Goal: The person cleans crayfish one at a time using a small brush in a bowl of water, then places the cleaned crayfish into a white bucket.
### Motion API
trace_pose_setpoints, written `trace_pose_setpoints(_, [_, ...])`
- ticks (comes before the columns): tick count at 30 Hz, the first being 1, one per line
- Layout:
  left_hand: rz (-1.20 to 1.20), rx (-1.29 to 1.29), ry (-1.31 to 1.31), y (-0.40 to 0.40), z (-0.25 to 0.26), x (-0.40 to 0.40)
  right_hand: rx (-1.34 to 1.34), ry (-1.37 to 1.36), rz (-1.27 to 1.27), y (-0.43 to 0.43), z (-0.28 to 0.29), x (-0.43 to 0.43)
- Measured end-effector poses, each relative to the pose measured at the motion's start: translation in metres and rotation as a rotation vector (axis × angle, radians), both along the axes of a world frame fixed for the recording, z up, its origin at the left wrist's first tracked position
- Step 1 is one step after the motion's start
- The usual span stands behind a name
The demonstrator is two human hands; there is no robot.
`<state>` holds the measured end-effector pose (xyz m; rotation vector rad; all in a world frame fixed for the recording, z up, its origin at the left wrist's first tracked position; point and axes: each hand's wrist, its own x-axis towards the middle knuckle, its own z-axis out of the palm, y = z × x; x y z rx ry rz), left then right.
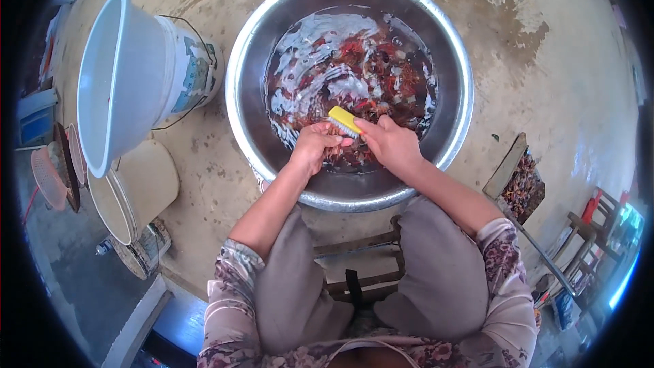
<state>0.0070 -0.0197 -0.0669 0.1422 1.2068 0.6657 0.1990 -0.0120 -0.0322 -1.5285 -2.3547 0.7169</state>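
A large round metal basin (pixel 462 92) stands before me, holding water and many reddish crayfish (pixel 388 69). My right hand (pixel 391 143) grips a yellow scrub brush (pixel 343 119) with pale bristles at the near part of the basin. Close to the bristles, my left hand (pixel 318 144) has its thumb and fingers bent together around something small and reddish, apparently a crayfish, mostly hidden by the fingers and brush. Both hands are just above the water. Glare and ripples blur much of what lies under the surface.
Left of the basin, a light-blue plastic tub (pixel 110 82) rests on a white bucket (pixel 179 69); a cream bucket (pixel 148 184) is nearer me. A long-handled dustpan (pixel 506 168) with reddish-brown debris lies at right, before a wooden chair (pixel 587 235). Pink baskets (pixel 48 179) are far left.
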Motion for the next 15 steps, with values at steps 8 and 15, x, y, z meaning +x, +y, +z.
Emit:
trace_pose_setpoints(8, [-0.046,-0.033,-0.078,0.013,0.006,-0.005,-0.136,-0.063,-0.246,0.023,-0.044,0.02])
trace_pose_setpoints(15, [-0.18,0.049,0.003,0.002,-0.001,-0.018,-0.332,0.07,-0.008,0.0,-0.002,-0.006])
